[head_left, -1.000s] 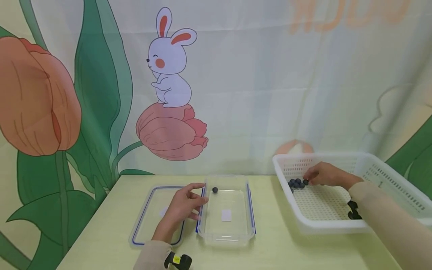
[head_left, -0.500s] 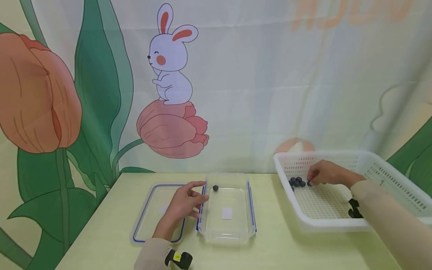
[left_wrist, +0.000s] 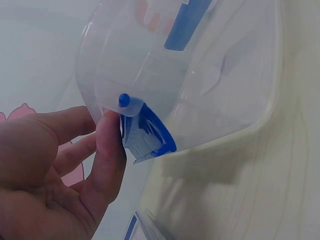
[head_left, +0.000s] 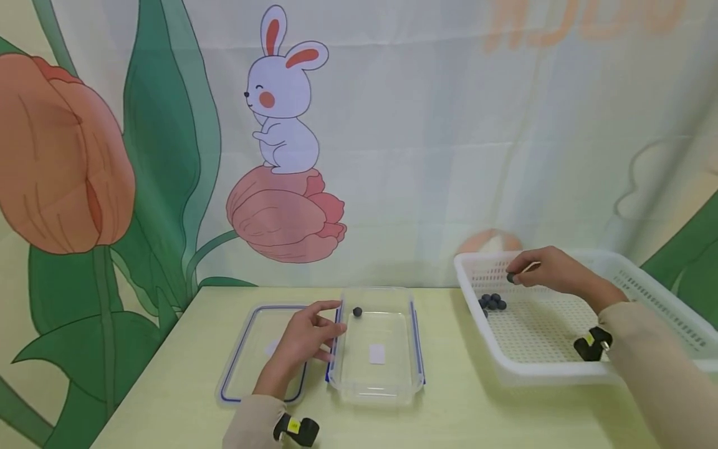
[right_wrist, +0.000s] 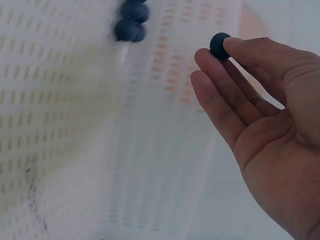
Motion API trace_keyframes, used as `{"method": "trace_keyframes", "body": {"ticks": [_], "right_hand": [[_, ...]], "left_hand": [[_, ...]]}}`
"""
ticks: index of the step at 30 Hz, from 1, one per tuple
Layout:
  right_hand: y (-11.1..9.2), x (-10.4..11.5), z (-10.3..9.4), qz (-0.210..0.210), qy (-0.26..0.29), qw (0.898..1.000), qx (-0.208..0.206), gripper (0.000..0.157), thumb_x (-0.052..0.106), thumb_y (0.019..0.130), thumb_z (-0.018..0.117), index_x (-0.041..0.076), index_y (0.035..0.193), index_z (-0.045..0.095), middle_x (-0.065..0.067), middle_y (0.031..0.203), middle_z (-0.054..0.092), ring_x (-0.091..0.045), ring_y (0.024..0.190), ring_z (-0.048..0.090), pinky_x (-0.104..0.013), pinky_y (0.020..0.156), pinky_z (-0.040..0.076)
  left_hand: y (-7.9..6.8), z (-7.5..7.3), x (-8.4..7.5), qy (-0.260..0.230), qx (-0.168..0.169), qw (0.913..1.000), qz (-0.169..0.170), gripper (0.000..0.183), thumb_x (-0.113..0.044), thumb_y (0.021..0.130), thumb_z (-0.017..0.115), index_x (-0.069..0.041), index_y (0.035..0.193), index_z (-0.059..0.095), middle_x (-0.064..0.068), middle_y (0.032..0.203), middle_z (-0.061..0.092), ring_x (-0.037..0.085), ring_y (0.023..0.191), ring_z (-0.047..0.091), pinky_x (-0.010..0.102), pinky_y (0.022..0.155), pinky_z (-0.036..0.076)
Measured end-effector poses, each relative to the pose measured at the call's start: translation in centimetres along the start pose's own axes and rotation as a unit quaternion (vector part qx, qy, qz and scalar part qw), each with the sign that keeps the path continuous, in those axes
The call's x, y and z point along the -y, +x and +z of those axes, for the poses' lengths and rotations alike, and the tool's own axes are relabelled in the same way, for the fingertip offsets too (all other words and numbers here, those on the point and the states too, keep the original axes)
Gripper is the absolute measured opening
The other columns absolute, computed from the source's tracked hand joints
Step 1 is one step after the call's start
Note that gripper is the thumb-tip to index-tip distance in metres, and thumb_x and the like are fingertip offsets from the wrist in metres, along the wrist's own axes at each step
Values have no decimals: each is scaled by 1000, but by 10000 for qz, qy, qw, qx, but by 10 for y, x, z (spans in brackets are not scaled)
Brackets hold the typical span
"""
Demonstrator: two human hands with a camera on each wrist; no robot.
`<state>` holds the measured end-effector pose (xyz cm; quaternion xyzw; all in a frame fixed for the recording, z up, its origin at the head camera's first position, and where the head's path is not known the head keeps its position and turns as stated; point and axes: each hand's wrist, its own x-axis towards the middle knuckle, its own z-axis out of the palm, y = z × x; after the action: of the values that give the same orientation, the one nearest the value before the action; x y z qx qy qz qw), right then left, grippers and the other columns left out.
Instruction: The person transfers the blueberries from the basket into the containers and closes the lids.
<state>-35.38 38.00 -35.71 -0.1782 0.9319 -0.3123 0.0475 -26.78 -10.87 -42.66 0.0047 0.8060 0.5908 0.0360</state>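
Between thumb and fingertips, my right hand (head_left: 552, 271) pinches a blueberry (right_wrist: 219, 46), raised above the white basket's floor. Several more blueberries (head_left: 493, 302) lie clustered in that basket's left corner. My left hand (head_left: 305, 340) holds the left wall of a clear plastic container (head_left: 387, 390) at its rim, thumb beside a blue side latch (left_wrist: 147, 132) in the left wrist view. One blueberry (head_left: 357, 312) sits inside the container, near its far left corner.
The white perforated basket (head_left: 555, 374) stands at the table's right. A clear lid with a blue seal (head_left: 232, 374) lies left of the container, partly under the left forearm. Behind the pale yellow table (head_left: 449, 418) hangs a printed curtain (head_left: 404, 156).
My right hand has picked a blueberry off the basket floor and lifted it to about the height of the basket's back rim. The left hand and the container have stayed put.
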Motion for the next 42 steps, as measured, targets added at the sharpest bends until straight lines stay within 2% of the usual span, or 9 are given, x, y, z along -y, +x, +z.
{"method": "trace_keyframes", "body": {"ticks": [5, 10, 16, 20, 26, 33, 42], "right_hand": [[-2, 21, -2, -198, 111, 9993, -299, 26, 14, 103, 71, -3, 123, 71, -17, 122, 71, -30, 104, 73, -45, 87, 61], [-8, 49, -5, -245, -6, 9978, -618, 26, 15, 102, 74, 2, 124, 73, -10, 117, 73, -25, 102, 72, -38, 87, 60], [-21, 82, -7, -636, -170, 9933, -953, 26, 16, 102, 75, 6, 126, 74, -7, 113, 75, -21, 100, 72, -27, 84, 56], [-30, 101, -3, -820, -30, 9904, -1110, 26, 13, 102, 74, 6, 127, 73, -9, 117, 75, -15, 102, 72, -23, 83, 56], [-41, 124, 12, -1067, 349, 9862, -1214, 24, 12, 104, 71, 8, 127, 72, -9, 124, 73, -9, 103, 72, -24, 84, 58], [-42, 134, 40, -1390, 831, 9796, -1190, 20, 4, 103, 70, 8, 122, 73, -9, 125, 68, -16, 102, 75, -31, 84, 63], [-41, 150, 71, -1320, 1270, 9773, -1060, 21, 9, 102, 72, 11, 123, 74, -7, 119, 74, -17, 96, 76, -36, 82, 62]], "left_hand": [[-1, -2, 0, -16, 3, 10000, 37, 55, -14, 97, 81, -11, 148, 61, 11, 97, 64, 21, 78, 64, 33, 56, 63], [-1, -1, -1, -3, -5, 10000, 31, 55, -14, 97, 81, -12, 149, 61, 11, 97, 64, 21, 78, 64, 32, 56, 63], [-1, 0, -2, -8, -9, 10000, 22, 54, -13, 97, 80, -12, 148, 62, 11, 96, 64, 21, 77, 64, 32, 56, 63], [-1, -1, -2, -1, -1, 10000, 19, 54, -12, 97, 80, -11, 148, 62, 11, 96, 64, 21, 77, 64, 32, 56, 63], [-2, -1, -1, -24, 20, 10000, 46, 55, -13, 96, 81, -11, 148, 61, 11, 96, 65, 21, 78, 64, 32, 56, 63], [-2, -1, 0, -32, 38, 10000, 59, 56, -14, 96, 81, -11, 148, 61, 11, 96, 65, 21, 77, 64, 32, 55, 63], [-2, -1, -1, -15, 36, 10000, 48, 55, -13, 97, 80, -11, 148, 61, 10, 96, 64, 21, 77, 64, 32, 56, 63]]}}
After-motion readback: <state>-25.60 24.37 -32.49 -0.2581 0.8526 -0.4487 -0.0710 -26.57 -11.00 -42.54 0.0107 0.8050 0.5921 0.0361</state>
